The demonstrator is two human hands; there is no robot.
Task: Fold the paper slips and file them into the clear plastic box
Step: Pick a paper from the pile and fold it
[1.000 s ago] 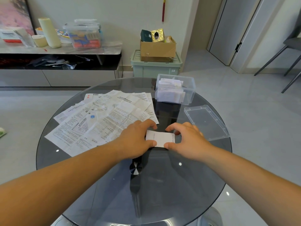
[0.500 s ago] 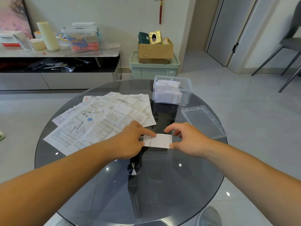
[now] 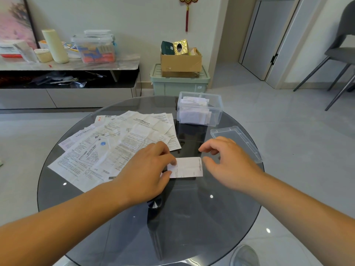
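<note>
The folded slip [image 3: 187, 167] lies flat on the glass bench [image 3: 192, 217], near its middle. My left grip [image 3: 146, 169] pinches the slip's left edge between thumb and forefinger. My right grip [image 3: 228, 164] hangs just beside the right edge, fingers loosely curled and holding nothing. A fan of unfolded sheets [image 3: 115, 146] overlaps on the left, partly under my left grip. Beyond the slip stands the open-topped clear plastic box [image 3: 217, 116] with folded papers inside. Its lid [image 3: 236, 143] lies to the right by the bench's rim, partly hidden behind my right grip
</note>
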